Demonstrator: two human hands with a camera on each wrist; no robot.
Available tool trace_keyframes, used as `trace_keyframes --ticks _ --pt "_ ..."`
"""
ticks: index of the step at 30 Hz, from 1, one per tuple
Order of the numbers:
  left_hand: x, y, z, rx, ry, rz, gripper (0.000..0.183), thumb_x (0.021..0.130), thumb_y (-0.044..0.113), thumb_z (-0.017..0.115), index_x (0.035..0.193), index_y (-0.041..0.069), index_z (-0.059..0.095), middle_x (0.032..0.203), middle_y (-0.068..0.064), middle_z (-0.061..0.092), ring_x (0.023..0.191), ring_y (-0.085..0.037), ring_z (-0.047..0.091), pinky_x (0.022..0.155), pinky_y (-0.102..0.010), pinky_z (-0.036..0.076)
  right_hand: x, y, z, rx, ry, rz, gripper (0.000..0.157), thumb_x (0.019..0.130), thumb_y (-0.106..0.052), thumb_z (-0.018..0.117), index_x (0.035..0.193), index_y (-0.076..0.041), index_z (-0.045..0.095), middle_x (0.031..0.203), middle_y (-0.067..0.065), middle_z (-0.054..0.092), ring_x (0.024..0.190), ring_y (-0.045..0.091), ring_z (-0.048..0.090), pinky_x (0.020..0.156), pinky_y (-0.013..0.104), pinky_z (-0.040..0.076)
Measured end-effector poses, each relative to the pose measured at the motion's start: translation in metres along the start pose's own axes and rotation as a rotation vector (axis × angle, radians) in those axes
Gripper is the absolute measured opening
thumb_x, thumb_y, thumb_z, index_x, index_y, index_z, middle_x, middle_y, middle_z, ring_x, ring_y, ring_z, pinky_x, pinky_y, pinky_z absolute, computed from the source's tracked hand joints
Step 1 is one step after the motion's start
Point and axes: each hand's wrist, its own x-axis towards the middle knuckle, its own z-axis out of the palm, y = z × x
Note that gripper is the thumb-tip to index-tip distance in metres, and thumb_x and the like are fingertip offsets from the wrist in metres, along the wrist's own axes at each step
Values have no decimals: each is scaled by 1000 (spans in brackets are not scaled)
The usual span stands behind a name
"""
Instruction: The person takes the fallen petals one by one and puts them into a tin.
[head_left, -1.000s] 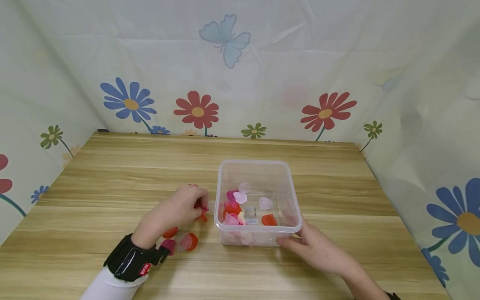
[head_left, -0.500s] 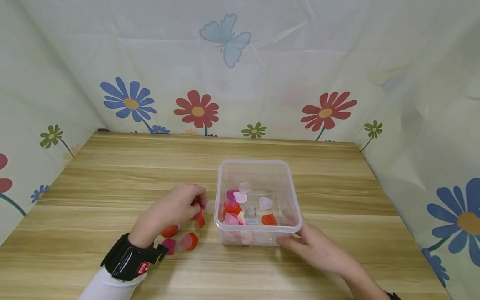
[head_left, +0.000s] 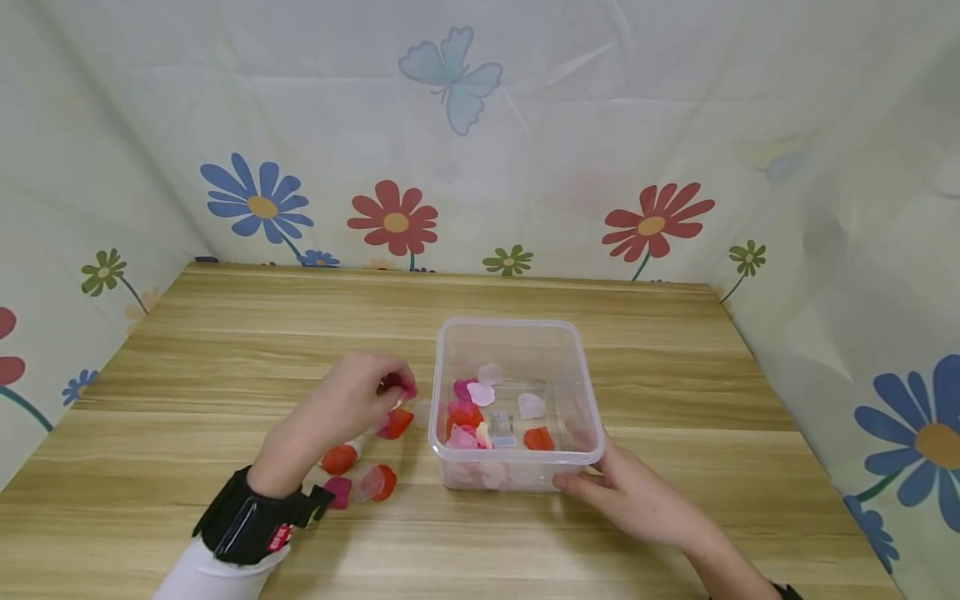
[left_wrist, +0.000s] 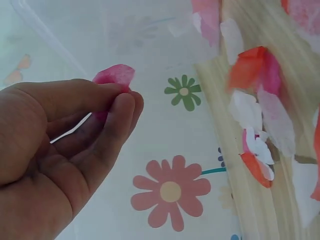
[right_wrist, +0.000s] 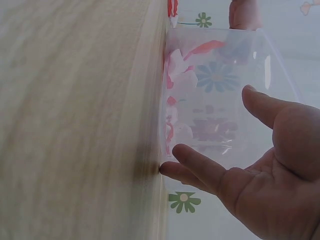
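My left hand (head_left: 341,408) pinches a magenta petal (left_wrist: 117,75) between thumb and fingers, raised over the table left of the box. Below it lie loose fabric-like petals: a red-and-pink one (head_left: 397,423), a red one (head_left: 340,458), a magenta one (head_left: 338,492) and an overlapping red and pale pair (head_left: 384,482). The clear plastic box (head_left: 517,457) stands lidless, with pink, white and red petals on its bottom, mostly toward the left side. At its near right corner rests my right hand (head_left: 633,500); the right wrist view shows its fingers (right_wrist: 200,167) extended and spread against the box.
The wood-grain table (head_left: 645,358) is enclosed by a pale curtain (head_left: 540,158) printed with flowers and a butterfly. A translucent pale petal (head_left: 422,410) lies close to the box's left wall. A black strap (head_left: 251,518) wraps the left wrist.
My left hand has risen slightly off the loose petals and moved a little back, lifting the magenta petal. A red-and-pink petal now shows beneath it. The box and right hand stay put.
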Motion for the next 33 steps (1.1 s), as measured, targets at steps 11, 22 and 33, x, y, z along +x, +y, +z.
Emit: trace_keyframes --ticks 11,22,33 --pt "-2 13 -6 -57 184 142 17 84 1 77 96 11 70 89 7 65 77 -8 61 71 -16 50 0 0 0 -6 -1 -12 53 96 -23 66 141 -8 41 127 -1 58 118 10 56 100 25 39" --pt "-1 36 -2 -136 265 307 22 82 -2 78 100 8 70 94 7 66 83 -4 65 75 -17 50 0 -1 0 17 -4 -13 55 96 -23 66 143 -8 39 128 0 58 119 12 55 100 25 38" --pt "3 43 6 -164 231 398 31 81 -1 79 109 6 69 103 4 66 90 -6 64 79 -17 49 0 0 0 9 0 -20 54 97 -21 65 142 -7 40 127 0 58 119 12 55 100 25 38"
